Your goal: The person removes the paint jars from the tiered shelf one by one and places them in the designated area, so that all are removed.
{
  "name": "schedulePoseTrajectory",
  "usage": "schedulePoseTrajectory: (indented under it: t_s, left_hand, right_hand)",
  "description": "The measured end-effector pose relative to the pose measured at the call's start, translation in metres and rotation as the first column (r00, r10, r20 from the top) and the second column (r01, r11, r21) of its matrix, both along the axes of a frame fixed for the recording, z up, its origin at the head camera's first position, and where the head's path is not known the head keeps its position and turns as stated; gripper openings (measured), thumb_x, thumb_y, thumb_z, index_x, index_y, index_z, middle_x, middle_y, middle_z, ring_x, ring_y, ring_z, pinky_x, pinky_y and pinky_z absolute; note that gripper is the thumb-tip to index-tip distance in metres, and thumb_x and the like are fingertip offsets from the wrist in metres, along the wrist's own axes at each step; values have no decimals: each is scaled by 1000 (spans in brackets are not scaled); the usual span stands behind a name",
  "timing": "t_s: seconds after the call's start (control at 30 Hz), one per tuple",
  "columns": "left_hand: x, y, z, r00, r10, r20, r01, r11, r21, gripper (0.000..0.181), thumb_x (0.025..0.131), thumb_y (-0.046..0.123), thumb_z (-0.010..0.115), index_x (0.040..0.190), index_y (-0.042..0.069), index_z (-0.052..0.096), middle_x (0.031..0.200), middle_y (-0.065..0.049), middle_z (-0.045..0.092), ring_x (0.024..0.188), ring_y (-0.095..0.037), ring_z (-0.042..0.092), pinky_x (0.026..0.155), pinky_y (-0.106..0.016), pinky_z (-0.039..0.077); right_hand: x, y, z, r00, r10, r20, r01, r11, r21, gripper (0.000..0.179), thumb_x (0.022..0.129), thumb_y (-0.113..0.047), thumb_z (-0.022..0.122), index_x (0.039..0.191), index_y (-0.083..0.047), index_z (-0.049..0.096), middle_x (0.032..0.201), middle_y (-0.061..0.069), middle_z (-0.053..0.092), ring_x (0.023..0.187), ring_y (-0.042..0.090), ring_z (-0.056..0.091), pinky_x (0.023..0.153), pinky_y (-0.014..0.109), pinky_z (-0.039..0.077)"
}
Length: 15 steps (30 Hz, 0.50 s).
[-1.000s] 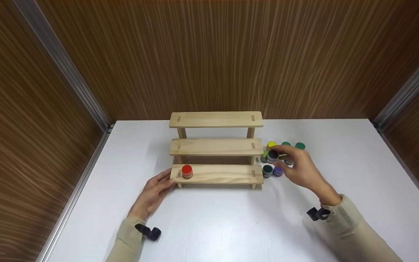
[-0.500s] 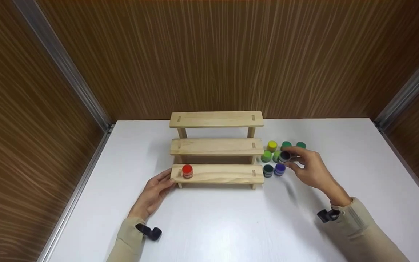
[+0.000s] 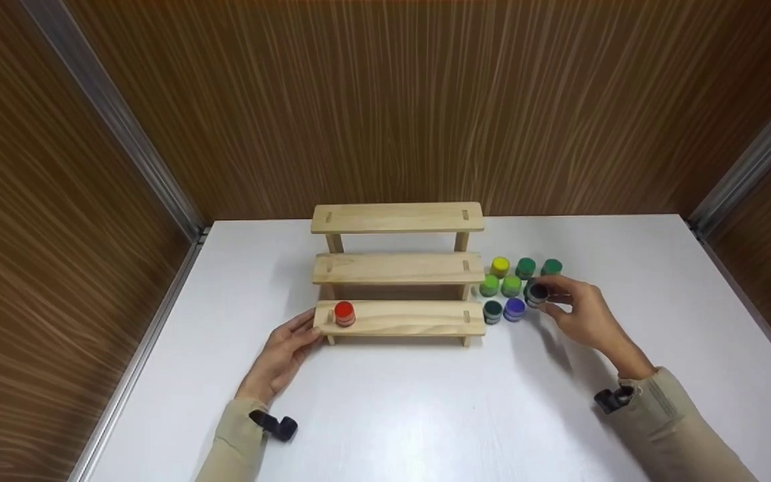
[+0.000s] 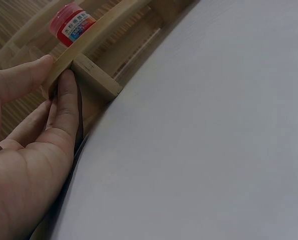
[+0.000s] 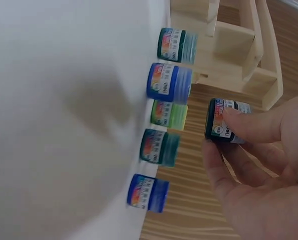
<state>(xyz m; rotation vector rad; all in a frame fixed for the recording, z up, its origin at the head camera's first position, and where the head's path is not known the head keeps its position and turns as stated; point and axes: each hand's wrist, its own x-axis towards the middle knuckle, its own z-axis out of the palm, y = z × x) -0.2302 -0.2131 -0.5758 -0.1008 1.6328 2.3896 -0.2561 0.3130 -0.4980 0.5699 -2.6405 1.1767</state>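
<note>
In the head view my left hand (image 3: 280,356) pinches the left end of the lowest step of a three-step wooden display stand (image 3: 399,269). The left wrist view has its thumb above the board and fingers (image 4: 66,102) beneath. A red paint jar (image 3: 344,313) stands upright on that step, near the left end. My right hand (image 3: 583,313) holds a dark-lidded paint jar (image 3: 538,295) between thumb and fingers, right of the stand. In the right wrist view this labelled jar (image 5: 220,122) is raised off the table.
Right of the stand are several paint jars, including a yellow jar (image 3: 500,267), light green jars (image 3: 510,286), green jars (image 3: 525,268), a dark green jar (image 3: 492,312) and a purple jar (image 3: 514,309). Wood-grain panels (image 3: 399,107) enclose the white table (image 3: 385,415).
My right hand has moved rightward with the dark-lidded jar, uncovering the light green and purple jars. The left hand and the stand have stayed put.
</note>
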Motion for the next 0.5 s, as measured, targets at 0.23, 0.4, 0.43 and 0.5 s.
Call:
schedulePoseTrajectory:
  t_s: [0.23,0.4,0.43,0.5]
  left_hand:
    - [-1,0,-1,1000,-2,6,2,1000,-24,66,104,-3,62,162,-8,32,171,-26,33,154,-33,42,114,-24,52]
    - [-1,0,0,1000,-2,1,2,1000,-24,66,104,-3,62,162,-9,31,171,-27,32,154,-33,42,115,-24,52]
    - [-1,0,0,1000,-4,-1,4,1000,-25,66,104,-3,62,162,-9,31,171,-27,32,154,-33,42,115,-25,51]
    - [-1,0,1,1000,-5,-1,5,1000,-18,66,104,-4,61,163,-9,30,171,-27,31,153,-31,45,116,-25,51]
  right_hand:
    - [-2,7,-9,996,-12,85,11,1000,13,46,86,24,68,131,13,65,123,33,71,114,51,70,99,59,60]
    - [-3,9,-15,991,-35,130,30,998,46,46,88,22,68,132,11,66,122,31,72,114,49,71,100,58,60]
    - [-3,9,-16,989,-41,141,33,998,55,46,88,21,68,133,10,66,123,30,72,114,48,70,101,58,60]
    - [-4,10,-18,986,-47,160,37,997,70,47,87,21,67,133,10,65,123,30,72,115,48,70,101,58,61]
